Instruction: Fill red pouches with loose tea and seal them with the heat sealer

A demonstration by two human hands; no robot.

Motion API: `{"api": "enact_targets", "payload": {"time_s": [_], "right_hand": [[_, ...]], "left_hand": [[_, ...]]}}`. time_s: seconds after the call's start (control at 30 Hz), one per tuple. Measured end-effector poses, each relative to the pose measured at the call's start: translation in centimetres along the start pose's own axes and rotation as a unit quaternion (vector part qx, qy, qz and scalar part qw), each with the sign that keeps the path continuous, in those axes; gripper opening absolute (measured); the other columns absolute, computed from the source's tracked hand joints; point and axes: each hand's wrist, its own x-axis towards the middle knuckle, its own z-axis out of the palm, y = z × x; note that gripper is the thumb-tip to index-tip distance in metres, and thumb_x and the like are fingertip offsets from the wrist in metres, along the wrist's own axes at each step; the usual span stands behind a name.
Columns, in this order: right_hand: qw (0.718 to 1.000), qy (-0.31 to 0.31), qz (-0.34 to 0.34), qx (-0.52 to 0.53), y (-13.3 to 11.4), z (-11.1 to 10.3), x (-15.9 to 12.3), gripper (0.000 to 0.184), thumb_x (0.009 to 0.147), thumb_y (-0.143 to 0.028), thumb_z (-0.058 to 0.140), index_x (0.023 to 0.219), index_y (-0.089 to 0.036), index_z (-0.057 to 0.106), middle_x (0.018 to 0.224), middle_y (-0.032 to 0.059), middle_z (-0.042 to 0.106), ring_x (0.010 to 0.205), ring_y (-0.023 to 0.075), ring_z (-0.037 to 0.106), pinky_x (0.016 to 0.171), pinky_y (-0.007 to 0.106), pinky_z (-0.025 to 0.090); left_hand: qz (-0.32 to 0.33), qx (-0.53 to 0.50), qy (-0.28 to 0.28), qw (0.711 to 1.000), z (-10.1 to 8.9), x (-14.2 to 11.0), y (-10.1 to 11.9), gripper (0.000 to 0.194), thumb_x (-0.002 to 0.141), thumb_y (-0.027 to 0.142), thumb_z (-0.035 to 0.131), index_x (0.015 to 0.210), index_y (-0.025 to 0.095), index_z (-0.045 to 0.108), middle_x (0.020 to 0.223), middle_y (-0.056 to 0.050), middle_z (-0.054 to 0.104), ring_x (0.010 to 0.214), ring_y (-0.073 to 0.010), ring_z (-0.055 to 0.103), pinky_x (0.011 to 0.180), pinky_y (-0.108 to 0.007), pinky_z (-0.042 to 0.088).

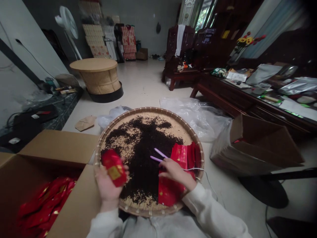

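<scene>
At eight o'clock on the tray, the left hand lies palm up, its fingers curled round a red packet, which is blurred. Toward four o'clock, the right hand arches palm down above more red pouches, its forearm slanting in from five. Its bent fingers grip a lilac tool, whose two parted arms point to ten o'clock over dark leaves. At eight, beyond the rim, a box holds similar pouches.
</scene>
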Motion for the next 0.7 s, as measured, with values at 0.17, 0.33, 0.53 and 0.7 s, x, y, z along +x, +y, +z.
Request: {"api": "enact_targets", "payload": {"time_s": [0.17, 0.33, 0.53, 0.7], "right_hand": [[0.986, -0.029, 0.028, -0.163, -0.5, 2.2, -1.6, 0.022, 0.076, -0.010, 0.062, 0.098, -0.015, 0.065, 0.107, 0.0135, 0.061, 0.101, 0.0263, 0.055, 0.082, 0.033, 0.045], [0.985, -0.016, 0.004, -0.172, -1.0, 2.6, -2.2, 0.025, 0.084, -0.007, 0.050, 0.100, -0.018, 0.066, 0.099, 0.0104, 0.061, 0.098, 0.0241, 0.054, 0.080, 0.032, 0.042], [0.988, 0.001, 0.004, -0.152, -0.8, 2.8, -2.8, 0.024, 0.087, -0.008, 0.048, 0.094, -0.020, 0.069, 0.092, 0.0084, 0.062, 0.089, 0.0213, 0.055, 0.071, 0.029, 0.040], [0.993, 0.015, 0.019, -0.119, -0.3, 3.6, -2.9, 0.019, 0.088, -0.014, 0.052, 0.100, -0.018, 0.067, 0.096, 0.0089, 0.061, 0.086, 0.0204, 0.058, 0.070, 0.027, 0.043]], "left_hand": [[0.249, -0.089, 0.029, 0.964, 0.6, 0.4, 4.9, 0.095, 0.057, 0.087, 0.050, 0.127, 0.021, 0.053, 0.129, -0.008, 0.063, 0.113, -0.0235, 0.060, 0.086, -0.029, 0.053], [0.055, 0.005, -0.008, 0.998, 1.4, 0.8, 0.2, 0.077, 0.060, 0.072, 0.067, 0.120, 0.024, 0.061, 0.118, -0.010, 0.068, 0.097, -0.0254, 0.065, 0.078, -0.035, 0.055], [-0.152, 0.279, -0.051, 0.947, 0.9, 0.6, -6.1, 0.044, 0.070, 0.038, 0.077, 0.107, 0.016, 0.068, 0.110, -0.015, 0.070, 0.091, -0.0241, 0.067, 0.075, -0.031, 0.051], [-0.173, 0.386, -0.071, 0.903, -0.1, 0.8, -8.1, 0.037, 0.070, 0.034, 0.074, 0.102, 0.017, 0.068, 0.106, -0.012, 0.072, 0.087, -0.0210, 0.066, 0.070, -0.028, 0.049]]}}
